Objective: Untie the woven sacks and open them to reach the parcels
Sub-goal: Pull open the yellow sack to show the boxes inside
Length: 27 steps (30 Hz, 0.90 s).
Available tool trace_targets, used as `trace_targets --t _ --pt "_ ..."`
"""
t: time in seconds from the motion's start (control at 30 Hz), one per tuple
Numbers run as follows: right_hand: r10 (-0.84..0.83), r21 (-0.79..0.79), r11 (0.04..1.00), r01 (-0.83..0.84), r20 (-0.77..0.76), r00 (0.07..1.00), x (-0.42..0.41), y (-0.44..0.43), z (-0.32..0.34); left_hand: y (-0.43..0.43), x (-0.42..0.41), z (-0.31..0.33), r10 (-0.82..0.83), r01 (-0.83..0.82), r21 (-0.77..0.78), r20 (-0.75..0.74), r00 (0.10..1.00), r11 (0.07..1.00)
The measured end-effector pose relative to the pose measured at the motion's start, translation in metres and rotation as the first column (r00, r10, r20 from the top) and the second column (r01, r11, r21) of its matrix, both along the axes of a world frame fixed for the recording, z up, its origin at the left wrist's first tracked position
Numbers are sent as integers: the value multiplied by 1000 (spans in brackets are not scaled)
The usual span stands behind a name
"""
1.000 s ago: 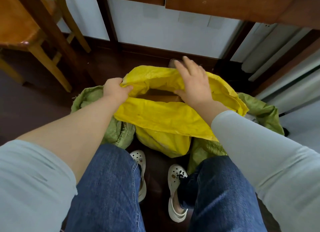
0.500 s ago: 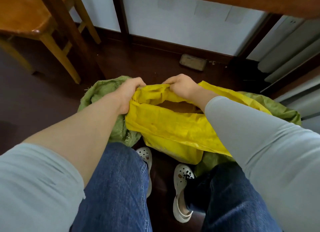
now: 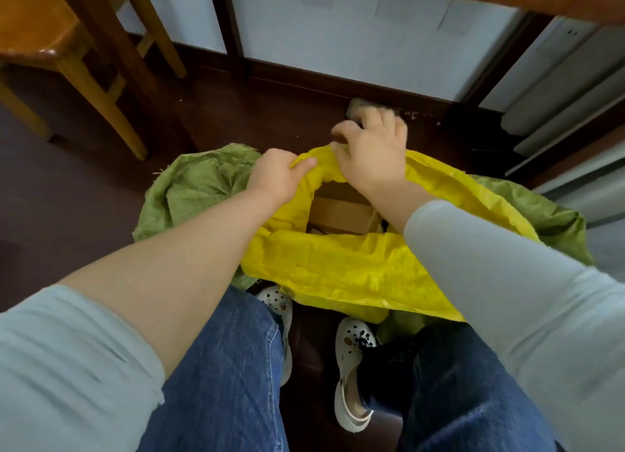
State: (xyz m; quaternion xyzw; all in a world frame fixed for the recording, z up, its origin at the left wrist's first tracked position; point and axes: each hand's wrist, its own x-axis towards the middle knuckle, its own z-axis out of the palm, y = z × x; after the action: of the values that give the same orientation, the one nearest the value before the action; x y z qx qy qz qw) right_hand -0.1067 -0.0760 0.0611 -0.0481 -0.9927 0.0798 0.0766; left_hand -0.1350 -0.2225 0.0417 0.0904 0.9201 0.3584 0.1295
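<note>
Wooden chair (image 3: 50,42) is standing far left on the dark floor (image 3: 67,215), its legs well apart from the sacks. Green sack (image 3: 199,188) is lying crumpled on the floor just left of and under the yellow one, more green showing at the right edge behind the right sleeve. Left hand (image 3: 275,177) is gripping the far-left part of the yellow sack (image 3: 338,269) rim, fingers curled tight with yellow fabric bunched in the fist, thumb lying on top. Sack mouth is gaping open between the two hands, sitting on the floor in front of the knees; cardboard parcels (image 3: 341,211) are showing inside, brown box tops, count unclear. Right hand (image 3: 372,150) is pressing down on the far rim of the yellow sack, knuckles up, fingers bent and close together, tips seeming to pinch the rim edge but partly blurred. Jeans (image 3: 220,384) and white clogs (image 3: 351,367) are filling the bottom. Small dark object on the floor behind the right hand, cannot tell what.
</note>
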Motion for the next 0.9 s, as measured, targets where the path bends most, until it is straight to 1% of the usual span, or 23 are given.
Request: trace_targets --t 0.03,0.07,0.1,0.13,0.17,0.2,0.27,0.3,0.33,0.4,0.47,0.53,0.57,0.6,0.63,0.67,0.7,0.73,0.77,0.8,0.83,0.87,0.9 --pt "7 50 999 2 -190 982 10 2 -3 1 -5 -4 49 -51 54 45 998 997" --pt "22 67 998 -4 -271 962 19 4 -8 1 -9 -7 83 -91 91 88 993 992" --pt "16 75 997 -1 -201 979 26 7 -12 1 -12 -9 110 -124 111 129 986 986" --pt "-32 72 997 35 -49 998 30 10 -17 0 -14 -10 130 -153 123 171 977 981" --pt "-99 81 993 89 123 987 32 14 -23 0 -16 -12 151 -182 140 207 967 973" --pt "-161 101 985 141 235 959 31 18 -26 0 -17 -12 170 -214 166 243 955 963" --pt "-197 75 980 182 298 934 22 30 -35 -2 -19 -14 221 -297 212 320 921 931" --pt "-160 1 986 167 289 944 17 35 -36 -6 -21 -17 254 -342 215 353 900 915" --pt "-101 -131 981 143 289 952 11 40 -36 -11 -21 -18 289 -388 208 384 877 898" --pt "31 -436 890 132 346 938 3 50 -31 -23 -25 -22 349 -474 190 460 816 860" --pt "87 -650 723 233 420 903 -1 60 -18 -34 -29 -24 371 -533 184 535 759 826" --pt "119 -766 519 380 505 855 -5 72 -15 -38 -29 -24 390 -571 155 587 709 806" --pt "131 -772 469 430 542 830 -8 75 -16 -39 -27 -25 406 -573 112 598 691 812" --pt "123 -757 466 459 569 813 -10 75 -17 -38 -26 -27 416 -530 45 566 712 847" --pt "95 -735 490 469 580 809 -14 73 -18 -37 -27 -31 405 -435 -52 479 779 899" --pt "57 -712 525 466 576 815 -18 71 -19 -32 -27 -32 353 -310 -174 347 869 935" --pt "32 -689 562 457 570 821 -22 68 -20 -26 -28 -31 257 -202 -264 195 946 943" --pt "28 -670 596 442 567 823 -25 64 -19 -17 -29 -29 141 -122 -276 49 989 953" --pt "33 -654 627 424 565 824 -28 60 -17 -6 -28 -24 50 -61 -210 -55 997 976" --pt "42 -643 650 404 562 826 -31 56 -15 7 -26 -17 -42 27 -124 -116 992 992" --pt "45 -634 669 388 556 830 -34 52 -12 20 -23 -12 -152 144 -68 -133 979 987" --pt "33 -637 670 381 539 842 -36 50 -10 31 -19 -10 -269 262 -71 -118 956 963" --pt "7 -662 636 397 519 855 -37 50 -8 40 -17 -13 -355 345 -115 -88 931 932"
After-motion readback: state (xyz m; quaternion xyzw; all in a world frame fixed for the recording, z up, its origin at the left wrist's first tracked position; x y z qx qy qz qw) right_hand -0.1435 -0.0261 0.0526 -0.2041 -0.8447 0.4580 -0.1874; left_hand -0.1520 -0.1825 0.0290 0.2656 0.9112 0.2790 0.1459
